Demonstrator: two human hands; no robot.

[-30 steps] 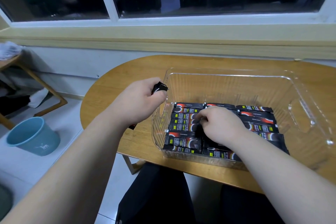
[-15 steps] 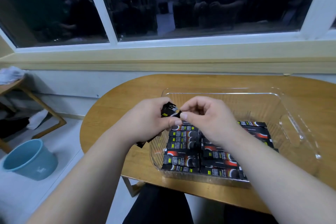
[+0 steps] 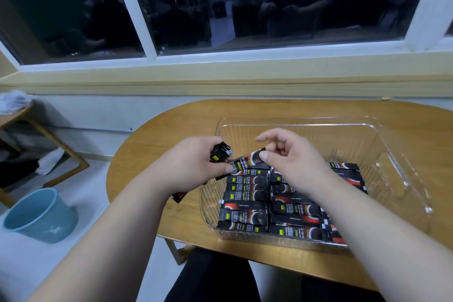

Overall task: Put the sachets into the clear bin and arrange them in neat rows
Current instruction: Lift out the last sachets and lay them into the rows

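Note:
A clear plastic bin (image 3: 402, 154) stands on the oval wooden table (image 3: 157, 144). Several black sachets (image 3: 245, 213) lie in rows across its near half. My left hand (image 3: 191, 167) grips a small bundle of sachets (image 3: 219, 153) just outside the bin's left wall. My right hand (image 3: 291, 157) pinches one end of a single sachet (image 3: 245, 160) between thumb and forefinger, above the bin's left edge. Its other end still sits under my left thumb. The tail of the bundle (image 3: 179, 196) pokes out below my left wrist.
The far half of the bin shows bare bottom, with a handle cut-out (image 3: 394, 174) in its right wall. A blue bucket (image 3: 39, 216) stands on the floor at the left, near a wooden stool (image 3: 36, 130). A window sill runs behind the table.
My right hand rose from the rows in the bin to my left hand and has drawn one sachet partly out of the bundle. The view tilted upward.

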